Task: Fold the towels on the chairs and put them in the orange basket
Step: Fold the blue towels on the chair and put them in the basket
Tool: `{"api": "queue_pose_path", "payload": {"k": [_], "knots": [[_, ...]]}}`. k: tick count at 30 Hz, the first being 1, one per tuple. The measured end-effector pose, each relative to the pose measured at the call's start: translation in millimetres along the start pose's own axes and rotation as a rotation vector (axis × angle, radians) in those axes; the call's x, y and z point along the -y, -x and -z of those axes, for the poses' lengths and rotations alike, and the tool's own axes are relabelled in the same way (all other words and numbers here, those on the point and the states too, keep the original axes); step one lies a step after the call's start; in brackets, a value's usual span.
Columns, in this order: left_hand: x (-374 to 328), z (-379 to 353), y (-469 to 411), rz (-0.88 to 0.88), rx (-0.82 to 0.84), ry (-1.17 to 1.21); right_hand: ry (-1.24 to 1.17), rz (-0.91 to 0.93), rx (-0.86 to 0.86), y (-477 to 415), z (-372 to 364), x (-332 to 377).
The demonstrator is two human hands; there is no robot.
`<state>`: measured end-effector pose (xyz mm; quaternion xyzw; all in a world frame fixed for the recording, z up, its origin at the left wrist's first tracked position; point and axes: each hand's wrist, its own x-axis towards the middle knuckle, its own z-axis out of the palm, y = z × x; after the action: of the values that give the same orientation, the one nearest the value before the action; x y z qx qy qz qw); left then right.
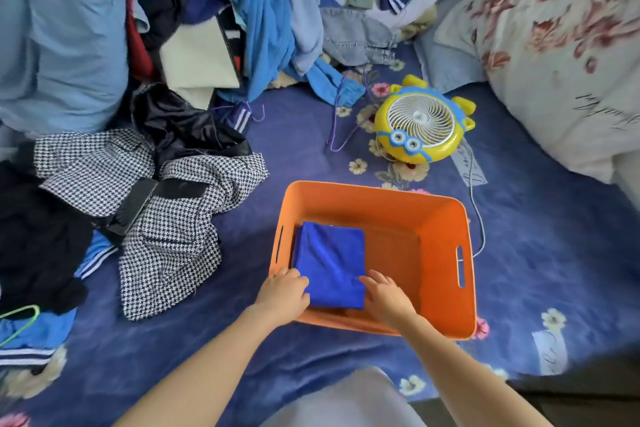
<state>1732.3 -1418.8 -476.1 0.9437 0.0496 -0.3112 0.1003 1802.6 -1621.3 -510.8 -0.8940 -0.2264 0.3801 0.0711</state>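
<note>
An orange basket point(436, 218) stands on a blue flowered bedsheet in front of me. A folded blue towel point(329, 260) lies flat in the basket's left half. My left hand point(282, 295) grips the towel's near left corner at the basket's near wall. My right hand point(386, 296) rests with fingers spread on the towel's near right corner, inside the basket. No chairs are in view.
A yellow toy-shaped fan point(420, 121) with a cord sits behind the basket. A checked garment point(166, 218) and a large heap of clothes point(242, 10) fill the left and back. A flowered pillow point(561, 45) lies at the right.
</note>
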Motion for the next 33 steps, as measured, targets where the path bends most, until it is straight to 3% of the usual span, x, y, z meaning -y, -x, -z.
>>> {"api": "queue_pose_path", "payload": {"k": [5, 11, 20, 25, 29, 33], "knots": [[-3, 30, 20, 0.017, -0.127, 0.163, -0.027, -0.046, -0.13, 51, 27, -6], [-16, 69, 18, -0.136, -0.293, 0.312, -0.052, -0.165, -0.418, 108, 58, -15], [-71, 76, 20, -0.348, -0.395, 0.379, -0.159, -0.413, -0.544, 209, 26, -58], [-112, 69, 39, -0.469, -0.385, 0.301, -0.171, -0.505, -0.584, 265, -1, -71], [-150, 45, 69, -0.583, -0.312, 0.105, -0.214, -0.588, -0.67, 319, -29, -79], [-188, 5, 108, -0.675, -0.282, 0.063, -0.259, -0.706, -0.717, 383, -87, -79]]}}
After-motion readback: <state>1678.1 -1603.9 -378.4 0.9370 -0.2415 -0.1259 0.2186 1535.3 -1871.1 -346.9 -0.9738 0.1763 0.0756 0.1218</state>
